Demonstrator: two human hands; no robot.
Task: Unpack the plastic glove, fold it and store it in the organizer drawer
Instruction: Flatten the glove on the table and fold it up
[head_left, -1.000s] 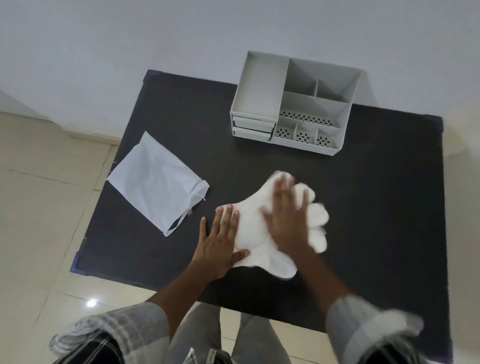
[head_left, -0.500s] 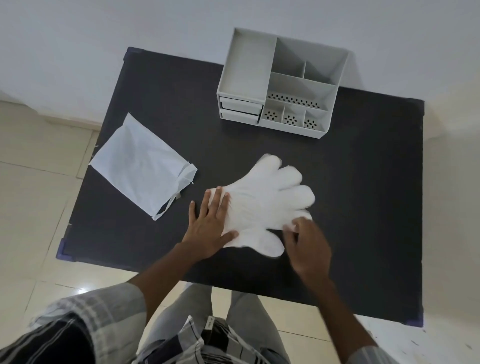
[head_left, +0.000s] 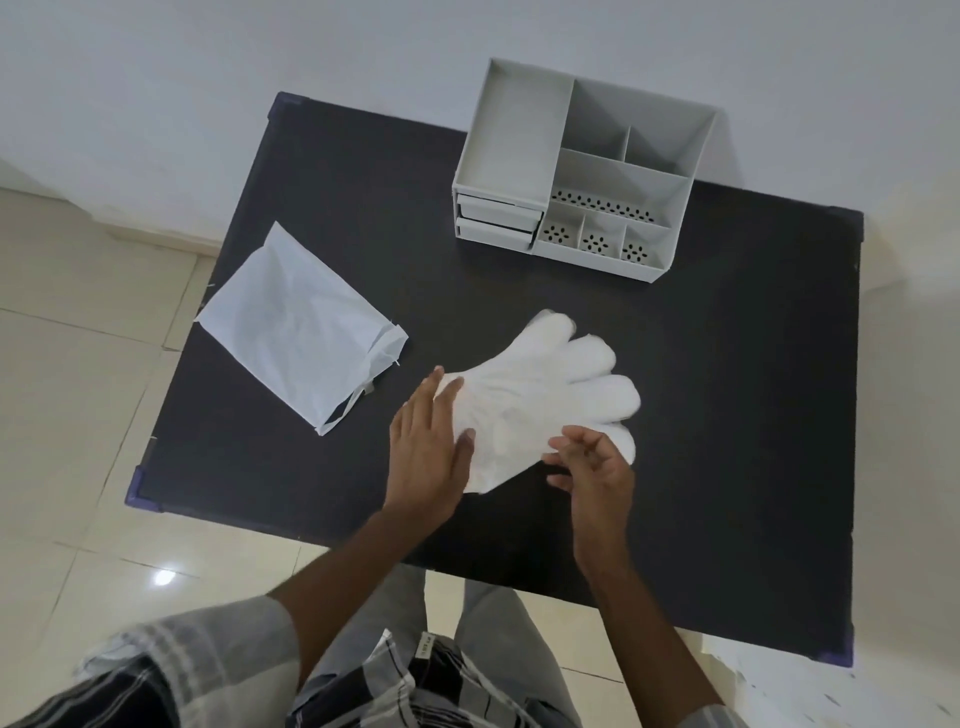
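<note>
On the black tabletop, near its front edge: thin, crinkled white plastic glove, unpacked, flat, not yet folded; left hand presses its cuff, fingers spread; right hand pinches the thumb flap. Empty wrapper left; grey organizer drawers closed

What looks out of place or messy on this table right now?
Only the torn wrapper: it lies crumpled and askew at the table's left edge, one corner overhanging. The glove is spread flat, and both organizer drawers are closed.
</note>
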